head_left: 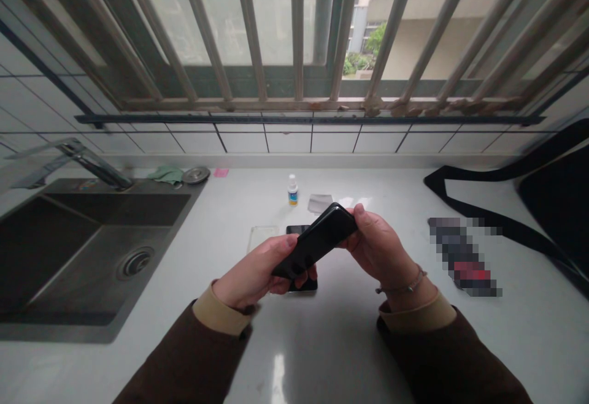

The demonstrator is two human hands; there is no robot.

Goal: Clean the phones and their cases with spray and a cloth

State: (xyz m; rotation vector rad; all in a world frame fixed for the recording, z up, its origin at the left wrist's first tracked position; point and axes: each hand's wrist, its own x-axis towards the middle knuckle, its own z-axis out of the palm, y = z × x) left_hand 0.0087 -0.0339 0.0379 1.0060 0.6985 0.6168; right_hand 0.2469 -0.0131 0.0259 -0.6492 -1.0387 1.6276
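Note:
A black smartphone (317, 241) is held tilted above the white counter, its dark screen facing me. My left hand (257, 269) grips its lower left end, thumb along the near edge and fingers curled beneath. At its upper right end, my right hand (380, 241) is closed on the corner with the thumb on top. Beneath it a second dark phone (304, 285) lies on the counter, mostly covered by the held phone and my fingers. Beside that phone is a clear, thin rectangular case (263, 232), partly hidden by my left hand.
Behind the phones stand a small white bottle (293, 192) and a grey folded cloth (319, 202). A sink (101, 306) with a faucet (99, 165) occupies the left. A black strap (483, 205) and a blurred-out dark object (462, 257) lie at right. Window bars (297, 36) rise behind.

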